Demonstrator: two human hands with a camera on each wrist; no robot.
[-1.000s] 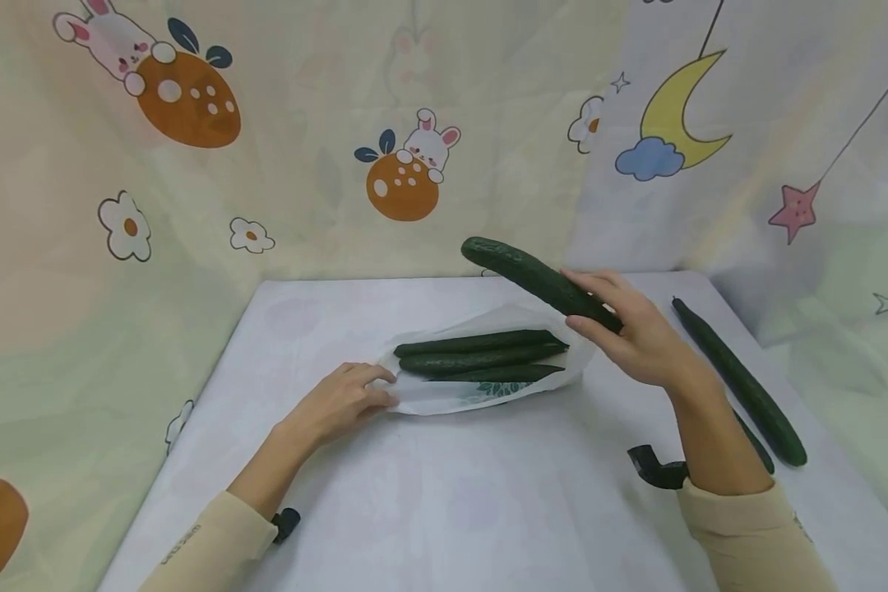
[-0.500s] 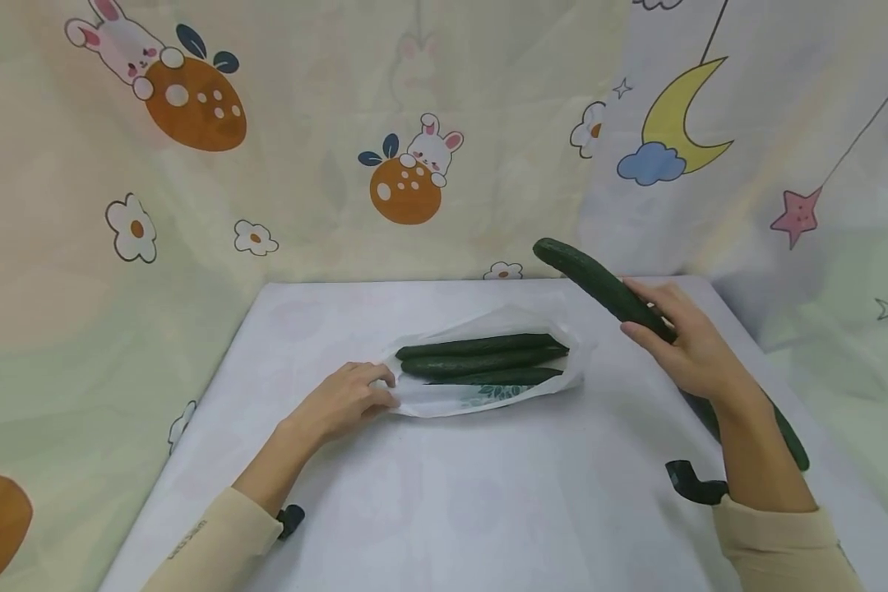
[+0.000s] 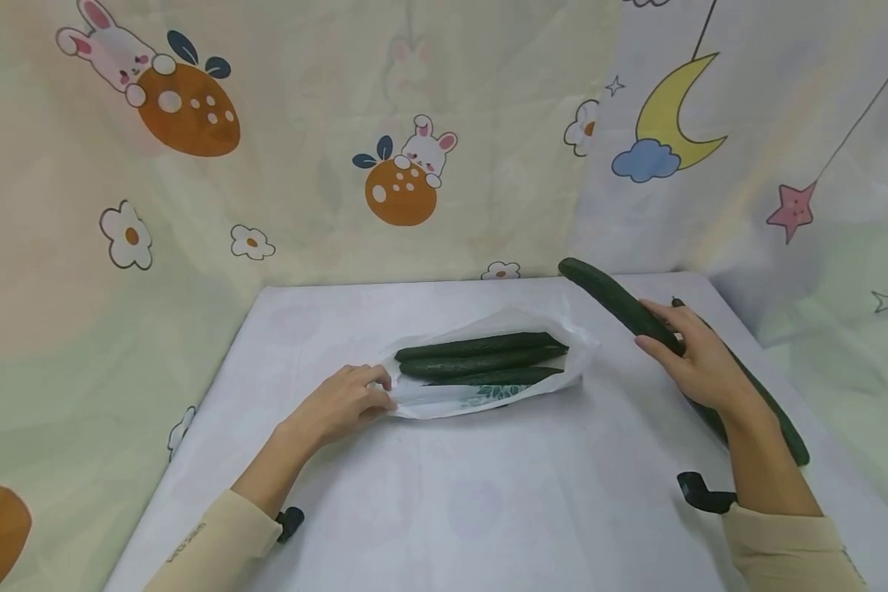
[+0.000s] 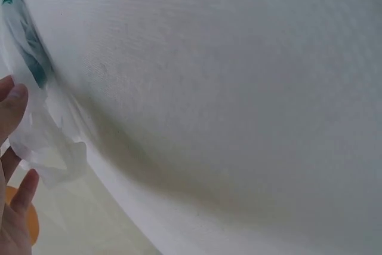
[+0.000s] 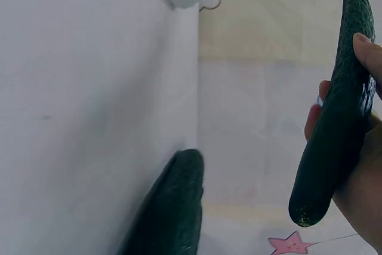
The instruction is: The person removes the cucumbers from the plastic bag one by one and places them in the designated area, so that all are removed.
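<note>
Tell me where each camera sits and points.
Head-worn: faces forward and down at a flat white tabletop; left hand, right hand, forearms show.
On left wrist: faces tabletop and a thin white plastic bag; left fingers show.
On right wrist: faces a long dark-green cucumber; part of right hand shows.
Head and right wrist share that cucumber.

A long, curved dark-green cucumber (image 3: 622, 305) tilts in the right hand (image 3: 699, 362); a thin white plastic bag with green leaf print (image 3: 437, 403) lies open around three slender dark-green cucumbers (image 3: 481, 362) side by side
</note>
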